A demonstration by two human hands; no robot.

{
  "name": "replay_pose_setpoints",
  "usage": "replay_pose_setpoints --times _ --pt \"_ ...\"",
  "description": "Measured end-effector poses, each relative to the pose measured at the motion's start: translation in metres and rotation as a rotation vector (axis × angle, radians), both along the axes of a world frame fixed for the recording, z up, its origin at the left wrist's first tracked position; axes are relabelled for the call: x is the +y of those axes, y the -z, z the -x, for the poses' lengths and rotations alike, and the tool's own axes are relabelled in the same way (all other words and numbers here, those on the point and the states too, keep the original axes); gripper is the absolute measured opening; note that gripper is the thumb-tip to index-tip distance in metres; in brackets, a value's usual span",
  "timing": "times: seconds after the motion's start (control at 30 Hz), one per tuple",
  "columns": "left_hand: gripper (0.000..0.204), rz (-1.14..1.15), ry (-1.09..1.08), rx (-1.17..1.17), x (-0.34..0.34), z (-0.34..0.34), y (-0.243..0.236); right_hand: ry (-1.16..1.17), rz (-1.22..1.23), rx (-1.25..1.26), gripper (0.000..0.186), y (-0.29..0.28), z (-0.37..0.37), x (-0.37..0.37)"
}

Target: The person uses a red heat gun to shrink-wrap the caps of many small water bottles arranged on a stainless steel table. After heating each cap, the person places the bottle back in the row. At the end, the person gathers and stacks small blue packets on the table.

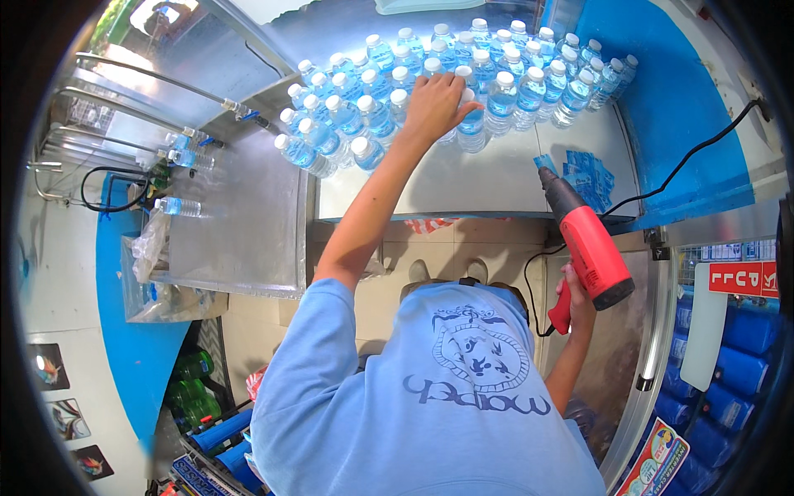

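My left hand (438, 103) reaches in among the small clear water bottles (502, 103) with white caps and blue labels. Its fingers curl down over the bottle tops, and what they close on is hidden. The thumb lies by the cap of a front-row bottle (471, 132). In my right hand (576, 299) is the handle of a red heat gun (589, 248), its dark nozzle angled up and left toward the counter. Just beyond the nozzle lie small blue printed plastic pieces (589, 178).
The bottles crowd a white counter (372, 194). At left, a metal surface (240, 223) adjoins it, with small bottles (178, 207) and pipes along its far side. A black cord (695, 169) runs at right. Blue containers (740, 368) stand behind the glass door.
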State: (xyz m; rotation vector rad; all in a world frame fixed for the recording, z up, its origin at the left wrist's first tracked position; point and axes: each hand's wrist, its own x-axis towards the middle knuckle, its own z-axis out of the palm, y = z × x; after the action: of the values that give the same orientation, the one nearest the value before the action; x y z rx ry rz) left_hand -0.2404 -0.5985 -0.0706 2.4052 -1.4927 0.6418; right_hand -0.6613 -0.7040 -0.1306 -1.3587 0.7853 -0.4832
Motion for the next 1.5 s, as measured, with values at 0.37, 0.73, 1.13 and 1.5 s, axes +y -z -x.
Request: replay_pose_setpoints --times 0.37,0.73,1.13,1.5 --pt "0.04 0.5 -0.105 0.628 0.153 0.035 -0.036 0.003 -0.14 -0.058 0.031 0.007 -0.009 0.023" --pt "0.049 0.367 -0.329 0.631 0.171 0.028 0.017 -0.314 -0.376 -0.188 0.022 -0.008 -0.041 0.025" --pt "0.08 0.458 -0.186 1.206 0.188 0.012 0.077 -0.555 -0.369 -0.191 0.025 0.0 -0.096 0.017" --pt "0.074 0.462 -0.179 1.232 0.186 0.013 0.064 -0.56 -0.408 -0.229 0.027 -0.002 -0.132 0.013"
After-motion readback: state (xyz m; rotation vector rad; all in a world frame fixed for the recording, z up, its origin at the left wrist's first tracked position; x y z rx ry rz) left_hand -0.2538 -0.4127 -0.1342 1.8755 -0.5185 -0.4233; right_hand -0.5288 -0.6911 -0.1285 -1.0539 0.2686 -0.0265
